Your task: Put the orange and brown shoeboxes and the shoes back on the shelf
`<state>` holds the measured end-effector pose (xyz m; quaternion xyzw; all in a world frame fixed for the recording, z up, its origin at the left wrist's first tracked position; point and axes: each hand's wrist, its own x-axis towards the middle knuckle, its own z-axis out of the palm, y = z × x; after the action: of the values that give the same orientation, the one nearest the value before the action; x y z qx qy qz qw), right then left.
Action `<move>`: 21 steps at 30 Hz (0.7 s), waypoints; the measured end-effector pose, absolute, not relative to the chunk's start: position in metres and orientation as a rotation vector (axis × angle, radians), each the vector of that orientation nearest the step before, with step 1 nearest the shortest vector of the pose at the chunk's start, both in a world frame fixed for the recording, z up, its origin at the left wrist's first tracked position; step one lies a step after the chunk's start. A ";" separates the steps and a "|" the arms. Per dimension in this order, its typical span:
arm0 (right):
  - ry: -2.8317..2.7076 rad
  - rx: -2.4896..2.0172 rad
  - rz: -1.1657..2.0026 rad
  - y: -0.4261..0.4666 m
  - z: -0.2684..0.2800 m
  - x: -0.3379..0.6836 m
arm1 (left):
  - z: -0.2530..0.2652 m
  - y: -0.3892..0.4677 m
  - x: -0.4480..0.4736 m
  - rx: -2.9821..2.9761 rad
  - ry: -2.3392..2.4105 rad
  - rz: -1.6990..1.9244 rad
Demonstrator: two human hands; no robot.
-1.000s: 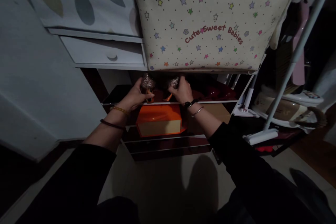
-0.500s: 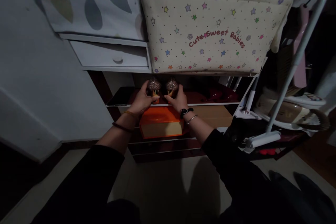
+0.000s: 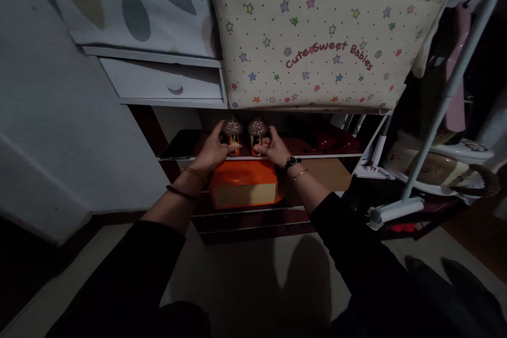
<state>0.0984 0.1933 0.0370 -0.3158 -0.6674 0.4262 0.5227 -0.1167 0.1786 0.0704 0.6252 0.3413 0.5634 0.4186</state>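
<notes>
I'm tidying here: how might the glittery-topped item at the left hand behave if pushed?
The glittery-topped item may tip: its rounded top looks wider than its orange lower part. The top's sparkly, grainy look suggests a less slippery hold. It is probably light, being small beside the left hand.

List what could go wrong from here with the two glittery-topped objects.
The left glittery-topped object and right glittery-topped object are by the front edge of the shelf; one might tip onto the orange box below. Raising either could bump the cream basket close above. The left hand and right hand each hold one, so a loose grip could let it slip.
</notes>
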 end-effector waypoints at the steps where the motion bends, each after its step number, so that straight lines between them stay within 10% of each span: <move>1: -1.588 -0.759 1.021 0.193 0.036 0.098 | 0.070 0.179 -0.117 1.566 0.857 1.413; 21: -1.550 -0.953 0.927 0.173 0.042 0.093 | 0.052 0.176 -0.115 1.608 1.034 1.472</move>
<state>0.0933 0.1727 0.0424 -0.3980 -0.6471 0.3871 0.5225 -0.1150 0.1764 0.0518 0.6227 0.4005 0.5701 0.3562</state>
